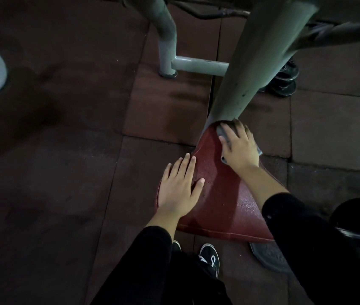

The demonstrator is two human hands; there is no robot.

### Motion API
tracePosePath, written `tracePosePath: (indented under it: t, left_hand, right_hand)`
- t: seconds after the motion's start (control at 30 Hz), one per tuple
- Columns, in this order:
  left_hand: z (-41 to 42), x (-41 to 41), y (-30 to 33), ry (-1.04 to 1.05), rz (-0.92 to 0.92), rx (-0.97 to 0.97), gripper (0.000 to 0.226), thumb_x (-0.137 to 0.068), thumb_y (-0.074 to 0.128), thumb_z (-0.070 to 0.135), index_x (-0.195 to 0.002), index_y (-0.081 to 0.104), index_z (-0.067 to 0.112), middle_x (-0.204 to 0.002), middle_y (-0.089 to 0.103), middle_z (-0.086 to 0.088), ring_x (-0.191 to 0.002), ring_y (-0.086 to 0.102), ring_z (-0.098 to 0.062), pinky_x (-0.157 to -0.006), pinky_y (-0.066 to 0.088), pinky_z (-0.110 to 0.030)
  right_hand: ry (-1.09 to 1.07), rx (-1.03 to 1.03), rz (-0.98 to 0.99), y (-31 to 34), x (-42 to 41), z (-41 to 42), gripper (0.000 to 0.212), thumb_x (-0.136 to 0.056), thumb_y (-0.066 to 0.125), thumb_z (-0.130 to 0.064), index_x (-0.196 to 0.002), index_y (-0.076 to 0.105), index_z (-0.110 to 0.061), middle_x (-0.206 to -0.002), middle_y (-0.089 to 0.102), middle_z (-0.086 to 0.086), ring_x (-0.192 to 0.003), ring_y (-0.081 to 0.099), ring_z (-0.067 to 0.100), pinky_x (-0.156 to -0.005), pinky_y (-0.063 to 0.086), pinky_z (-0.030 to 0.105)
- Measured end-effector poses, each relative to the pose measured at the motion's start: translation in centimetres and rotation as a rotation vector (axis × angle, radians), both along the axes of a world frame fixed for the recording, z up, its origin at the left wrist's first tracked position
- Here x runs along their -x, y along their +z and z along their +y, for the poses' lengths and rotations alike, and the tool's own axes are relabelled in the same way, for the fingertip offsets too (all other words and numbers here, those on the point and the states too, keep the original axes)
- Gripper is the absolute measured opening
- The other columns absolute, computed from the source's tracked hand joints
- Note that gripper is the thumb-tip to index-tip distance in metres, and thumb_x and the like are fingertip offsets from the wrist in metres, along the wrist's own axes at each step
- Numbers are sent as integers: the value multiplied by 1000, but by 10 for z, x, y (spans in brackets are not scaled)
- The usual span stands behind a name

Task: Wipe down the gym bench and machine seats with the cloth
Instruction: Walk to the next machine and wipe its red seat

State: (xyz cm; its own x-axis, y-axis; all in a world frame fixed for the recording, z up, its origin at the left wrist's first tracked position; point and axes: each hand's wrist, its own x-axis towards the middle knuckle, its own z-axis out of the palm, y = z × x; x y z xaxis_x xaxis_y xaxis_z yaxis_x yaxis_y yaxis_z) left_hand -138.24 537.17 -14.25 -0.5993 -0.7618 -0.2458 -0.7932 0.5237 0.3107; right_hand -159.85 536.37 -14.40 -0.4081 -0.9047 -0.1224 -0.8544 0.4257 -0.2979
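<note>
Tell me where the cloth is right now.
In the head view, the cloth lies under the right hand, pressed on the narrow far end of the red seat, just below the grey-green post.

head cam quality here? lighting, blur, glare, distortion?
Head view: dim overall, with the floor mats nearly black at left; the hands and red seat are best lit; specular speckle on the seat's wet-looking surface; motion blur on the right hand, the cloth under it and the upper-right frame tube; the left hand is sharp; wide-angle bending of tubes at the edges.
</note>
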Motion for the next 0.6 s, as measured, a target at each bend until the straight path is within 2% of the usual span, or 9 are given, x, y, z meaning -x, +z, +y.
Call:
tracePosePath:
  t: [0.1, 0.2, 0.33, 0.47, 0.6]
  left_hand:
    - [1, -2, 1, -11, -4, -16, 67, -97, 10, 55, -155, 11, 19, -162, 10, 1, -149, 7, -14, -121, -1, -39]
    - [8, -17, 5, 3, 20, -25, 63, -98, 11, 52, -154, 14, 24, -162, 10, 3, -149, 4, -12, -121, -3, -38]
    - [24, -49, 13, 44, 50, -88, 59, -96, 7, 55, -152, 6, 36, -160, -5, 11, -147, -12, -7, -120, -4, -36]
    - [27, -62, 11, 26, 79, -154, 59, -94, 4, 58, -150, -1, 39, -159, -15, 14, -143, -24, -3, -118, -6, -31]
    - [25, -63, 7, 1, 76, -154, 62, -93, 2, 59, -151, -1, 37, -159, -18, 13, -142, -26, -3, -118, -4, -30]
  right_hand:
    - [-36, 12, -3, 6, -27, 52, 44, -99, 39, -33, -142, 43, -25, -153, 30, 11, -136, 30, 40, -112, 28, 51]
    - [-51, -10, -31, 14, -66, 93, 48, -96, 37, -32, -144, 39, -26, -154, 29, 8, -139, 28, 37, -113, 26, 51]
    - [31, -39, -62, 22, -91, 127, 51, -96, 33, -34, -147, 28, -30, -157, 23, 2, -143, 22, 32, -117, 21, 48]
    - [121, -57, -8, 24, -81, 136, 50, -97, 33, -46, -146, 29, -38, -157, 24, -1, -143, 25, 29, -117, 20, 46]
    - [66, -18, 7, 16, -83, 119, 49, -96, 36, -45, -143, 41, -32, -153, 32, 5, -141, 28, 33, -114, 27, 50]
